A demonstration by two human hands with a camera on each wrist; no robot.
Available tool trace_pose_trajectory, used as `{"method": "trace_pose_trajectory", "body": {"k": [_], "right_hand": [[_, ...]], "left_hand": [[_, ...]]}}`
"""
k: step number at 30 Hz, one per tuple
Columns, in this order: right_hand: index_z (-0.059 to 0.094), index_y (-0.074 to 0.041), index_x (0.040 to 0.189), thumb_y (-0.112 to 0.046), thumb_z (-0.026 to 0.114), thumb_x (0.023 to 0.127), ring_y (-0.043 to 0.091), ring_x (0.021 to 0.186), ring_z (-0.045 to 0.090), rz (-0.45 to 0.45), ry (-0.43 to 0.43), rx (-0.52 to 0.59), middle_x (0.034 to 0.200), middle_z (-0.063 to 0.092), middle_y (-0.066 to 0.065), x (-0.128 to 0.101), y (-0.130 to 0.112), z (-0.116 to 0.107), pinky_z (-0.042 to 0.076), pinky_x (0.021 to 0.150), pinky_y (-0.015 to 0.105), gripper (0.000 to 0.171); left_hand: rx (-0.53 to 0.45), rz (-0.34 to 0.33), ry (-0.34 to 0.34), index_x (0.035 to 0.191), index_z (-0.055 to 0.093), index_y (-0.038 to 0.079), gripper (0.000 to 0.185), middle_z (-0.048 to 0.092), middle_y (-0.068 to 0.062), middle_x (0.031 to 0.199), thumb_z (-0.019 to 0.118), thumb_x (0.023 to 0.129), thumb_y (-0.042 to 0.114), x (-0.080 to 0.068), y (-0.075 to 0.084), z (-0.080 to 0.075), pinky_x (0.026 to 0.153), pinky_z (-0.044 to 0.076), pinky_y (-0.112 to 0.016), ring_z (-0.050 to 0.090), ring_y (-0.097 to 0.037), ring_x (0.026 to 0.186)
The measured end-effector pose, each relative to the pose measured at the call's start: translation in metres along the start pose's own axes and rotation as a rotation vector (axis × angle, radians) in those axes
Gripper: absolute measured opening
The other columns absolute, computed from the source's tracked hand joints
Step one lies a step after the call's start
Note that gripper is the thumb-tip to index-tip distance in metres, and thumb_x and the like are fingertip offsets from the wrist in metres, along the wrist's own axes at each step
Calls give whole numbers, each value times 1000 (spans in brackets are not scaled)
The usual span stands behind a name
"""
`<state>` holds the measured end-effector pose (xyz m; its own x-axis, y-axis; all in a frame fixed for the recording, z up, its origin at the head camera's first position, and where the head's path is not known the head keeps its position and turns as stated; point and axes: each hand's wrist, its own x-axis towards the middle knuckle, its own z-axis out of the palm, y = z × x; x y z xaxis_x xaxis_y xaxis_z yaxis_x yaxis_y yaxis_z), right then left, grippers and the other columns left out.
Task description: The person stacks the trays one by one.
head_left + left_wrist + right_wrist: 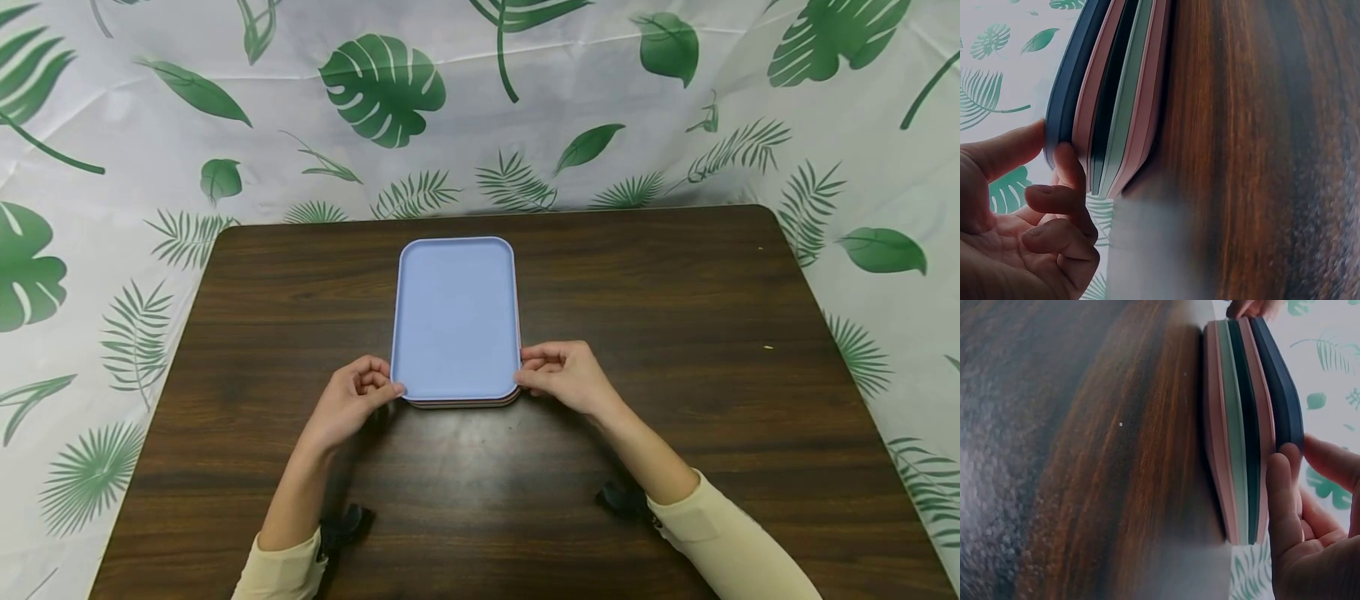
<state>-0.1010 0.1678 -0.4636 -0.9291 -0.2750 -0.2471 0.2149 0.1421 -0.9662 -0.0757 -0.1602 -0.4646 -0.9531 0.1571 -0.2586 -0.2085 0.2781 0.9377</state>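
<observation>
A light blue rectangular tray [456,321] with a raised rim tops a stack of several trays on the table. In the left wrist view the blue tray [1067,81] looks dark, with pink, dark green, light green [1124,119] and pink trays beneath it. My left hand [352,396] pinches the blue tray's near left corner between thumb and fingertips. At its near right corner, my right hand [562,375] pinches the same tray, thumb on the rim and fingers at the side. The right wrist view shows the lower trays [1235,437] stacked closely below.
The stack sits on a dark wood-grain table [660,283], near its far edge. Behind and around the table hangs a white cloth [525,125] printed with green leaves. Black straps [347,527] are at both wrists, beside cream sleeves.
</observation>
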Motion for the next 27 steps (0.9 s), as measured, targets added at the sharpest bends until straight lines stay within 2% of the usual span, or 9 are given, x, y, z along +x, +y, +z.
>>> {"method": "trace_pose_trajectory", "body": {"k": [21, 27], "right_hand": [[68, 11, 109, -4, 80, 80, 34, 73, 70, 0, 33, -51, 83, 71, 15, -1, 2, 1, 57, 62, 34, 35], [69, 11, 109, -5, 80, 80, 29, 69, 70, -17, 37, -74, 83, 71, 15, -2, 3, 1, 56, 61, 32, 35]], "left_hand": [[42, 5, 18, 101, 57, -4, 27, 61, -9, 76, 75, 87, 10, 0, 1, -1, 52, 40, -24, 48, -11, 57], [60, 15, 23, 101, 57, -4, 26, 60, -9, 77, 75, 87, 11, -1, 1, 0, 53, 40, -24, 48, -11, 57]]}}
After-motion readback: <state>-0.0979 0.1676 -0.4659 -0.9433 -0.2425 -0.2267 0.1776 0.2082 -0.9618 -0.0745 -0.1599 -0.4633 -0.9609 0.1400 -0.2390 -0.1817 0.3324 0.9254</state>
